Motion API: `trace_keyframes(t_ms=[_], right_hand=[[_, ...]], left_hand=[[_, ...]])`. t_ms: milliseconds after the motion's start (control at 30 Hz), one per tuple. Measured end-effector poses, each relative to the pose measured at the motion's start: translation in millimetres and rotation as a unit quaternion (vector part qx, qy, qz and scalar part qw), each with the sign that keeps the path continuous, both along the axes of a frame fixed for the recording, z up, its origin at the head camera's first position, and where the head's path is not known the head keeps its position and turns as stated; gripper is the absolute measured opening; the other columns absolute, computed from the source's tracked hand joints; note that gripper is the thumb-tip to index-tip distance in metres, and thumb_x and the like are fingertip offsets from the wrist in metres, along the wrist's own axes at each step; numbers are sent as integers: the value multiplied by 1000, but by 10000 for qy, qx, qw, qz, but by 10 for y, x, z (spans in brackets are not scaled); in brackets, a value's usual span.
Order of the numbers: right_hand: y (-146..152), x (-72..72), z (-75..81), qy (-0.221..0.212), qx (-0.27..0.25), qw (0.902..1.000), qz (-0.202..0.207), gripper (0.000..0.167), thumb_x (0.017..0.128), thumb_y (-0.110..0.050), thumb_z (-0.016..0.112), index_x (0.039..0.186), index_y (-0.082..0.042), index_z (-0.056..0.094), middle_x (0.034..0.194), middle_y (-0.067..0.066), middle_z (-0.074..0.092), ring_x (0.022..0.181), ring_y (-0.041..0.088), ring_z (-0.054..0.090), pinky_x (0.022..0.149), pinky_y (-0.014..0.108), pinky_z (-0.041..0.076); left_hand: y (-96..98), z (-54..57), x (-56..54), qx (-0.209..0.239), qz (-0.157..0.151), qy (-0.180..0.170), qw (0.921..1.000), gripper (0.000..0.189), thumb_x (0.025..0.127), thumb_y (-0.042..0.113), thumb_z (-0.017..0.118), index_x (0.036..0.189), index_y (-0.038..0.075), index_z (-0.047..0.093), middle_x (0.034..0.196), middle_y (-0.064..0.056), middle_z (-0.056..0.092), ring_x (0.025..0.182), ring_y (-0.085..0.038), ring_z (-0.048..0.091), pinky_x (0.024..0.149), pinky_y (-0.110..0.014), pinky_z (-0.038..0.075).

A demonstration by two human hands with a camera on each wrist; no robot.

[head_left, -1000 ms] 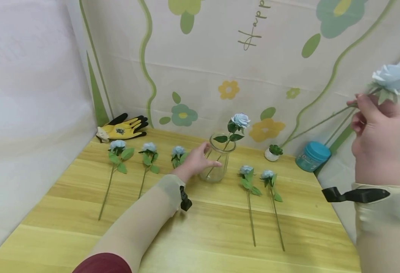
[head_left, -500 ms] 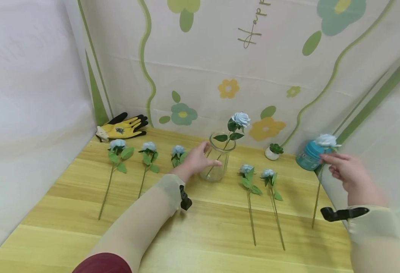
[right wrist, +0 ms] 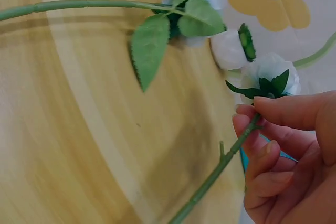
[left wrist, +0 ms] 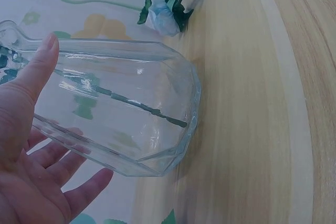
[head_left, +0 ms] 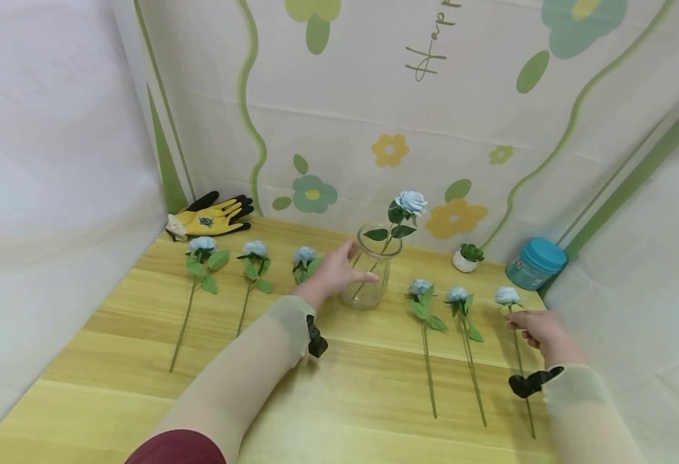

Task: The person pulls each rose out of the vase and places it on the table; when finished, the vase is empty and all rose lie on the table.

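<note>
My left hand [head_left: 334,276] holds a clear glass vase [left wrist: 152,77] that stands on the table. The thumb lies along one side of the vase and the fingers along the other. One light-blue artificial rose [head_left: 411,202] leans in the vase, its stem visible through the glass. Over the table's right side, my right hand [head_left: 545,332] pinches another blue rose [head_left: 507,296] just below its bloom, between thumb and fingers. This rose's stem [right wrist: 207,182] is leafless, with small stubs, and slopes toward the table's near side. Whether it touches the tabletop I cannot tell.
Two roses [head_left: 426,309] lie between the vase and my right hand. Several more [head_left: 200,254] lie to the left, one partly behind my left hand. Yellow-black gloves [head_left: 212,218], a small potted plant [head_left: 468,257] and a blue-lidded tub [head_left: 536,263] line the back edge.
My right hand has come down and left from the upper right, bringing its rose from the air to just above or onto the table. The left hand and vase have stayed in place.
</note>
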State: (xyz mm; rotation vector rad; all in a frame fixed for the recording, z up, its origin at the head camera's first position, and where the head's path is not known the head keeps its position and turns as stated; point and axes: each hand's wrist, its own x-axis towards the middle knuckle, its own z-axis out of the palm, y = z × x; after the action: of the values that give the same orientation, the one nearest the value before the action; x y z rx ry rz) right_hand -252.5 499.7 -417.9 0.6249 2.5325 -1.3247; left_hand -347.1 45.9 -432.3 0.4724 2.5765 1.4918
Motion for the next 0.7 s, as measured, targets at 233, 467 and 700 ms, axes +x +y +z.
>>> trace_keyframes(t_ms=[233, 467, 700], right_hand=[[-51, -17, -217, -168, 537, 9982, -226, 25, 91, -30, 69, 80, -8, 75, 60, -1, 54, 51, 14, 46, 50, 33, 43], [-118, 19, -263, 174, 1083, 9938, -157, 24, 89, -23, 68, 88, 0, 74, 78, 5, 61, 72, 22, 53, 59, 34, 46], [-170, -79, 79, 71, 1912, 9812, 237, 58, 92, -36, 64, 117, 16, 58, 116, 36, 56, 101, 47, 55, 77, 53, 50]], left_hand=[[15, 3, 2, -23, -8, -4, 10000, 104, 64, 66, 80, 146, 15, 40, 150, -8, 44, 134, -28, 44, 105, -43, 41], [29, 6, 5, -19, 2, 10, 10000, 104, 66, 64, 80, 148, 15, 38, 152, -6, 43, 135, -26, 43, 106, -41, 40], [11, 11, 8, 57, -11, -44, 10000, 108, 65, 64, 81, 150, 15, 36, 153, -6, 41, 137, -26, 40, 108, -42, 38]])
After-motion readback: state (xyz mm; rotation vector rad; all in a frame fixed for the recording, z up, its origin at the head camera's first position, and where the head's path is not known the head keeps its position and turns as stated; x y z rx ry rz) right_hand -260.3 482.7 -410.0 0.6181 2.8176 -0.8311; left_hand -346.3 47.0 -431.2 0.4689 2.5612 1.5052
